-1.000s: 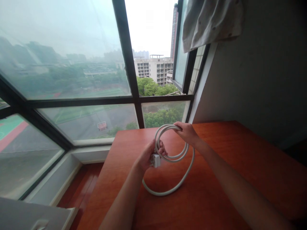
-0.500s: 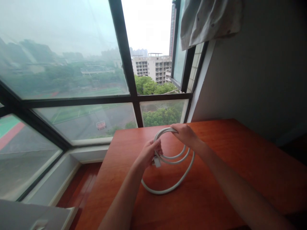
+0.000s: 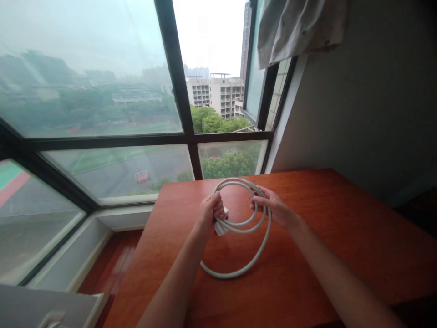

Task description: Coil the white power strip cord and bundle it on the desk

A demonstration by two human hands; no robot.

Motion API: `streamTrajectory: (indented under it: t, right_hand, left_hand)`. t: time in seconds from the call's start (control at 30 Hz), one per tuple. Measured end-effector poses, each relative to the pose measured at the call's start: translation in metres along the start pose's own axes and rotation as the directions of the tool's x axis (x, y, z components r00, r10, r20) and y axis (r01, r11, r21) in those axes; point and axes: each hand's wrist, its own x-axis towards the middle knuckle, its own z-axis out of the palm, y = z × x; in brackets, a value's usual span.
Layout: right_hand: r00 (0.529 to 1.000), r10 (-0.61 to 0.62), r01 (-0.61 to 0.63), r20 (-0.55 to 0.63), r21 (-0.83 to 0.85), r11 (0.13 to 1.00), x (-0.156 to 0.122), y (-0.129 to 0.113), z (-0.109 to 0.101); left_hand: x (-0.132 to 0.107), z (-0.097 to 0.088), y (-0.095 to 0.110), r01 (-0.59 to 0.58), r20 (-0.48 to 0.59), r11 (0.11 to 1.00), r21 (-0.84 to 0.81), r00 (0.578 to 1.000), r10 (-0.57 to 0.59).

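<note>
left hand (image 3: 210, 212): at 9 o'clock on the coil, knuckles upward, fingers curled firmly round the gathered strands of the smooth, thick, pale grey-white cable (image 3: 226, 276), thumb laid along the top.
left forearm: bare, rising from 7 o'clock toward the middle, wrist nearly straight.
right hand (image 3: 271, 206): between 2 and 3 o'clock on the coil, fingers narrow, holding the strands against the thumb, which points toward 9 o'clock.
right forearm: bare, slanting up and inward from 5 o'clock.
cable winding: overlapping round rings, close together at 12 o'clock and fanned apart at 6; one larger loop hangs lower, passing behind the left forearm at 8 o'clock.
blocky white plug (image 3: 221, 228): just under the left hand, toward its 5 o'clock, partly hidden by the fingers; its exact shape cannot be told.
cable position: held up between both hands, above the flat, reddish-brown wooden worktop (image 3: 341, 205); whether the lowest loop touches the wood cannot be told.
surroundings: large dark-framed glass window (image 3: 102, 142) from 9 to 12 o'clock, grey-white fabric curtain (image 3: 300, 36) at 1 o'clock.
</note>
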Motion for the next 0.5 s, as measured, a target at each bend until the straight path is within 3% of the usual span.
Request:
streamTrajectory:
  t: [0.23,0.5]
  right_hand:
    - [0.995,-0.046,0.064,-0.092,0.208,0.976,-0.013,0.030,0.006]
    - [0.956,-0.112,0.183,-0.273,0.251,0.951,0.003,0.033,0.015]
  left_hand:
    - [0.004,-0.004,-0.007,0.044,0.027,0.999,0.007,0.999,-0.044]
    - [0.006,-0.004,-0.016,0.034,-0.015,0.999,0.039,0.999,-0.034]
